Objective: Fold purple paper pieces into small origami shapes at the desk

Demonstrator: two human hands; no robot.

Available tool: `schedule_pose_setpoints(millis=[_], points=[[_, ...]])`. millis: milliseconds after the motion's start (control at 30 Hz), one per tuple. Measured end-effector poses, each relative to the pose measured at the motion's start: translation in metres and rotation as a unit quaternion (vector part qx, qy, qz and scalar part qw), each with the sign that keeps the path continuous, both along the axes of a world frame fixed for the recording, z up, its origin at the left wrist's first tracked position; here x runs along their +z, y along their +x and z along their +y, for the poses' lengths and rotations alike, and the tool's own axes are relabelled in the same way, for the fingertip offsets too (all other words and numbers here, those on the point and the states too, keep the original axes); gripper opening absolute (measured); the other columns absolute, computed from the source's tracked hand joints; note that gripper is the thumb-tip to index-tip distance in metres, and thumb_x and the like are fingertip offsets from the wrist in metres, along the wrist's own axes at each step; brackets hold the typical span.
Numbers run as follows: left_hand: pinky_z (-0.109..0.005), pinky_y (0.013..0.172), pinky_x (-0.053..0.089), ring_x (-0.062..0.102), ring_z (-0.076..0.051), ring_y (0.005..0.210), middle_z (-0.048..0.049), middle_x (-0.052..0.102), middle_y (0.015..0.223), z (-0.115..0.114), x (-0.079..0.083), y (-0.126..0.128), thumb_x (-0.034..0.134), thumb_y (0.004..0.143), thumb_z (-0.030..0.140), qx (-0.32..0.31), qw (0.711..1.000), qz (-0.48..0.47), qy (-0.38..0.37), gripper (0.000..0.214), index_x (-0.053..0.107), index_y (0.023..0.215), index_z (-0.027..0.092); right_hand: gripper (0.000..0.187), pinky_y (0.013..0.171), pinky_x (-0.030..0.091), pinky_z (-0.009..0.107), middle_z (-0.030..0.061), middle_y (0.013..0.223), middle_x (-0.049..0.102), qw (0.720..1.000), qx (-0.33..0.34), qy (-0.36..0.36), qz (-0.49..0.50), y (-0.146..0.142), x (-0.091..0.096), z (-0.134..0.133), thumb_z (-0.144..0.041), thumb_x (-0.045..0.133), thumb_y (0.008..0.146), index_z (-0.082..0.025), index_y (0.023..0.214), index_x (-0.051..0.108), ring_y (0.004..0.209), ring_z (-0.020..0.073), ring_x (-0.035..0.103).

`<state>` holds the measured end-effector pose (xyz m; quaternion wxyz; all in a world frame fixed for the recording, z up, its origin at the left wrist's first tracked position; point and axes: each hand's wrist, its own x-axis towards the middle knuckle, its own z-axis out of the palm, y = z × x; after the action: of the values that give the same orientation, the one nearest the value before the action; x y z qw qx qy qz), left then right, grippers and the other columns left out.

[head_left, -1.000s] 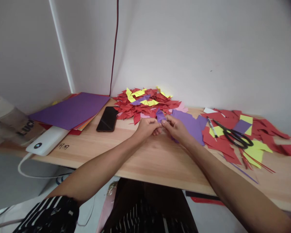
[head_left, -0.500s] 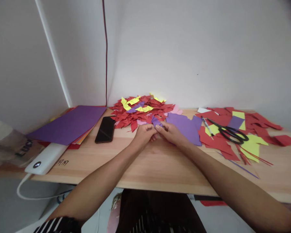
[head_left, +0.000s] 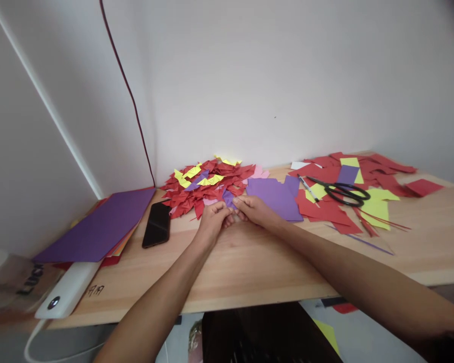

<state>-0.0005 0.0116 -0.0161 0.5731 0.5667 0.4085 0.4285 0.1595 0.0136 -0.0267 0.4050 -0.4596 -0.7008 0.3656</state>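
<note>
So I'm pinching a little purple paper [head_left: 229, 197] with both my left hand [head_left: 216, 217] and right hand [head_left: 251, 209], fingers bunched tight on it. I'm holding it closer to the table's [head_left: 249, 267] back edge than its front, right by the pile [head_left: 208, 187]. Phone's [head_left: 157, 225] lying towards the left end, scissors [head_left: 344, 190] towards the right.

Tabletop [head_left: 245, 272]: pale, wood-grained, marked in black
Left end: a white device [head_left: 71, 290] is partly overlapped by coloured sheets [head_left: 102, 222]; a black phone [head_left: 157, 225] is set beside them
Back: folded paper pieces [head_left: 230, 175] are heaped
Right: purple paper [head_left: 271, 195] is laid; red scraps [head_left: 331, 215] are spread
</note>
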Motion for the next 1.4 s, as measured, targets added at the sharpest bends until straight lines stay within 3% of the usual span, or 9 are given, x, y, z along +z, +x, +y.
schedule_pose_setpoints(millis=[133,333,467,633,767,967,1167,1400], points=[[-0.02,0.047,0.034,0.046,-0.007,0.042,0.0005,0.056,0.047,0.0,-0.001,0.0,0.06,0.067,0.024,-0.004,0.999,0.036,0.009,0.018,0.052,0.053,0.015,0.042,0.05,0.028,0.024,-0.0055,0.052,0.041,1.0,0.001,0.023,-0.013,0.0,0.003,0.0,-0.054,0.049,0.085,-0.021,0.06,0.043,0.05,0.0096,0.036],[-0.02,0.045,0.03,0.044,-0.007,0.042,0.0025,0.053,0.045,0.001,-0.004,0.002,0.061,0.067,0.024,0.006,1.0,0.006,-0.021,0.017,0.05,0.056,0.016,0.043,0.055,0.037,0.025,-0.0026,0.053,0.052,1.0,0.004,-0.01,0.029,-0.001,0.002,-0.003,-0.05,0.042,0.09,-0.021,0.059,0.047,0.049,0.011,0.046],[-0.02,0.047,0.032,0.044,-0.007,0.044,0.0023,0.053,0.047,0.002,-0.004,0.001,0.06,0.069,0.026,0.005,0.999,0.026,0.018,0.021,0.048,0.055,0.017,0.041,0.052,0.035,0.024,-0.0032,0.053,0.051,1.0,-0.004,-0.021,0.02,0.0,0.003,-0.003,-0.048,0.043,0.091,-0.02,0.06,0.049,0.047,0.0105,0.044],[-0.02,0.046,0.032,0.044,-0.007,0.043,0.0033,0.052,0.047,0.003,-0.006,-0.001,0.059,0.071,0.027,0.022,0.998,0.048,0.042,0.021,0.046,0.057,0.017,0.028,0.058,0.037,0.024,-0.0036,0.06,0.053,1.0,0.009,0.022,0.009,0.001,0.003,-0.001,-0.039,0.052,0.085,-0.021,0.065,0.046,0.057,0.0114,0.049],[-0.021,0.047,0.034,0.046,-0.008,0.045,0.0032,0.053,0.049,0.001,-0.005,-0.001,0.056,0.077,0.032,-0.016,0.998,0.056,0.04,0.021,0.046,0.063,0.018,0.025,0.059,0.038,0.025,-0.0035,0.061,0.052,0.999,0.031,0.032,0.002,0.004,0.003,0.0,-0.037,0.049,0.086,-0.021,0.068,0.046,0.058,0.0117,0.048],[-0.021,0.046,0.032,0.043,-0.007,0.042,0.0043,0.049,0.047,0.001,-0.001,-0.001,0.054,0.078,0.028,-0.007,0.995,0.075,0.068,0.024,0.042,0.059,0.019,0.019,0.061,0.041,0.025,-0.0019,0.065,0.055,0.998,0.06,0.005,0.01,0.006,0.008,-0.002,-0.032,0.049,0.085,-0.02,0.07,0.051,0.061,0.0122,0.051],[-0.021,0.048,0.033,0.045,-0.008,0.044,0.005,0.05,0.048,0.001,-0.002,-0.001,0.054,0.081,0.033,-0.011,0.991,0.094,0.096,0.027,0.041,0.062,0.019,0.015,0.048,0.033,0.023,-0.0045,0.059,0.051,0.999,0.019,-0.034,-0.002,0.004,0.012,-0.005,-0.028,0.05,0.079,-0.021,0.066,0.047,0.049,0.0097,0.042],[-0.022,0.047,0.032,0.044,-0.008,0.042,0.0046,0.048,0.046,0.002,-0.005,-0.001,0.054,0.08,0.031,-0.02,0.997,0.042,0.057,0.026,0.041,0.06,0.02,0.012,0.054,0.036,0.023,-0.0031,0.062,0.052,0.999,0.044,0.003,0.004,0.004,0.008,-0.002,-0.025,0.048,0.078,-0.02,0.067,0.05,0.056,0.011,0.047]])
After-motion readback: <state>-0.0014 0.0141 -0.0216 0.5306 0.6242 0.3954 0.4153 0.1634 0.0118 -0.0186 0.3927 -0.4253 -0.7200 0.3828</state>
